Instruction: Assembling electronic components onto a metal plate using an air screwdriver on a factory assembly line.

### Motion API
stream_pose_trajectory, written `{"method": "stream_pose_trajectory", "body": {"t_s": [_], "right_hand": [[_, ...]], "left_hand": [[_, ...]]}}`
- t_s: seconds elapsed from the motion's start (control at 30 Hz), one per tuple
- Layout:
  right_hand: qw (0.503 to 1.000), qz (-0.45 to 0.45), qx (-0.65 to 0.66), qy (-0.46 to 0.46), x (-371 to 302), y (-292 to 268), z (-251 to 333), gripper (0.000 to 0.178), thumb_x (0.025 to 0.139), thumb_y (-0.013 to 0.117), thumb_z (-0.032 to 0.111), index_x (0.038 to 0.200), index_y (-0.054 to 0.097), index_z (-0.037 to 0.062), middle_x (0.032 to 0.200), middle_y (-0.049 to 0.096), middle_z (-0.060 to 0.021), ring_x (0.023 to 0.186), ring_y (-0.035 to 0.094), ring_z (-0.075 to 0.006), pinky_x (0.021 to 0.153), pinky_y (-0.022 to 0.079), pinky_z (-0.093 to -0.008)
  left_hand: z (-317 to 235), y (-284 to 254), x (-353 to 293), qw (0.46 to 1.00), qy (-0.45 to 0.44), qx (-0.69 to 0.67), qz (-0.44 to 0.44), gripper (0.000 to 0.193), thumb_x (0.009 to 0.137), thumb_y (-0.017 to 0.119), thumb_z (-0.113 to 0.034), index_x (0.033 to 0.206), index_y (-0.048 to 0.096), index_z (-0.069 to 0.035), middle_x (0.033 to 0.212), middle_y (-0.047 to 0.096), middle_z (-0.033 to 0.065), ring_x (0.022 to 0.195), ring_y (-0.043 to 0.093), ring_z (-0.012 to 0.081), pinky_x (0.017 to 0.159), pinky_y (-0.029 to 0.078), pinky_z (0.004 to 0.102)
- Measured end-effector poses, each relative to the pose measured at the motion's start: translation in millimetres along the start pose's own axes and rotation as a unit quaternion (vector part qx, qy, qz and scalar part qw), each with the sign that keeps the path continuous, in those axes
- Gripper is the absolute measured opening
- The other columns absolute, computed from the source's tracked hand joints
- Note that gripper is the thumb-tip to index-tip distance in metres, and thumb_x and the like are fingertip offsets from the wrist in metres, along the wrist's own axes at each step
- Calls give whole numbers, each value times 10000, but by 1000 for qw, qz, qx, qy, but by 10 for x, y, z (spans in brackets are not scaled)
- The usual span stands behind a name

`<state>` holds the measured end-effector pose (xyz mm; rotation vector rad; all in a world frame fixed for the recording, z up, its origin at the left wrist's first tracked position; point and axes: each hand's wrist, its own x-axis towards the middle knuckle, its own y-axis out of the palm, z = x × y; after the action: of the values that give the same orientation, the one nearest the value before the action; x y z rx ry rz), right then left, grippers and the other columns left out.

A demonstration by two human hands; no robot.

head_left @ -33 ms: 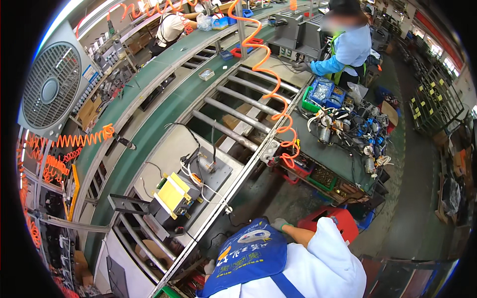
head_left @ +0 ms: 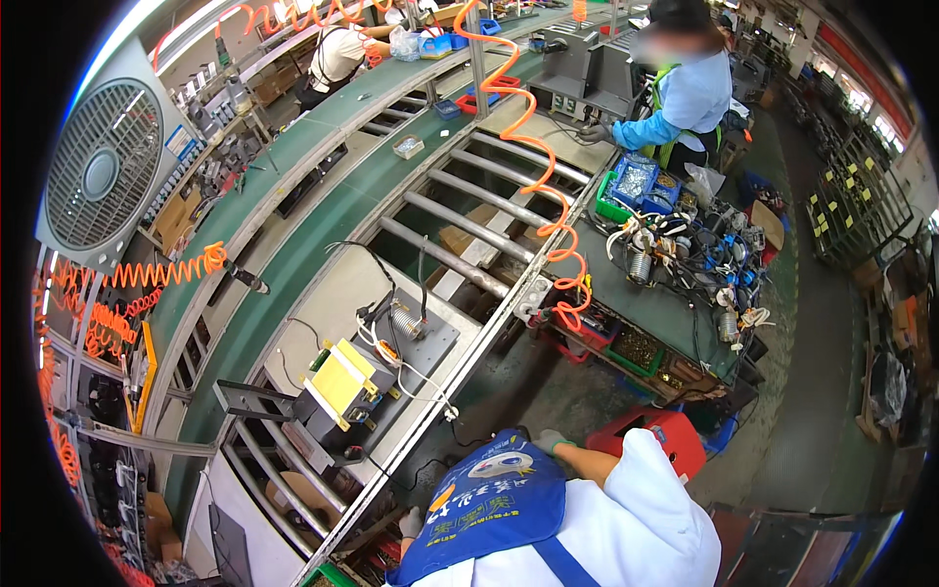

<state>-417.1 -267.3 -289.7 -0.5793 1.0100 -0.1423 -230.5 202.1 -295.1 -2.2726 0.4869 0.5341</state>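
My left hand (head_left: 411,523), in a grey glove, is low beside the conveyor's edge, next to the blue apron (head_left: 494,499). My right hand (head_left: 550,440), also gloved, is in front of the apron, partly covered by it. The fingers of both hands are mostly hidden, and nothing held shows. Left of them on the roller conveyor lies a grey metal plate (head_left: 442,342). It bears a yellow-wrapped transformer (head_left: 342,380), a ribbed silver cylinder (head_left: 406,323) and loose black and white wires. Neither hand touches these parts.
A bench at right holds a heap of wired parts (head_left: 709,259) and blue bins (head_left: 641,181). A red container (head_left: 655,438) stands beside my right arm. An orange coiled hose (head_left: 533,147) hangs over the rollers. A co-worker (head_left: 685,98) stands at the far right; a fan (head_left: 103,171) is at left.
My left hand has come slightly up and shows more beside the apron. My right hand has hardly shifted, and the parts on the conveyor are unmoved.
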Motion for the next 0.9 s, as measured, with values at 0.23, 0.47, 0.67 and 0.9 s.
{"method": "stream_pose_trajectory", "body": {"t_s": [0.23,0.47,0.67,0.9], "right_hand": [[996,-34,82,7,-283,-32,522,541,790,571,477,1008,684,-5,1077,631,-271,1067,594,-387,922,454,-453],[954,-233,173,82,-408,-141,897,555,828,540,506,1024,664,1,1065,621,-284,1039,594,-410,888,465,-464],[840,12,541,-42,-813,-597,1938,531,905,554,466,1120,582,-18,1067,619,-169,949,641,-267,798,525,-347],[663,193,694,-204,-1206,-601,3082,522,972,444,382,1262,461,-51,1174,565,-166,1080,582,-275,902,489,-382]], "left_hand": [[-1491,-359,-311,963,-131,-235,-27,257,845,611,-226,839,626,30,748,601,115,657,603,202,579,487,361],[-902,-568,-74,993,-98,16,56,288,833,614,-265,865,657,18,794,655,126,781,650,266,676,517,403],[-1292,-495,259,987,139,-2,83,348,877,571,-253,1083,655,15,796,645,78,683,589,125,589,473,286],[-3283,-527,-330,909,76,-262,316,380,939,572,-326,1131,583,3,819,615,54,643,546,115,608,450,251]]}}
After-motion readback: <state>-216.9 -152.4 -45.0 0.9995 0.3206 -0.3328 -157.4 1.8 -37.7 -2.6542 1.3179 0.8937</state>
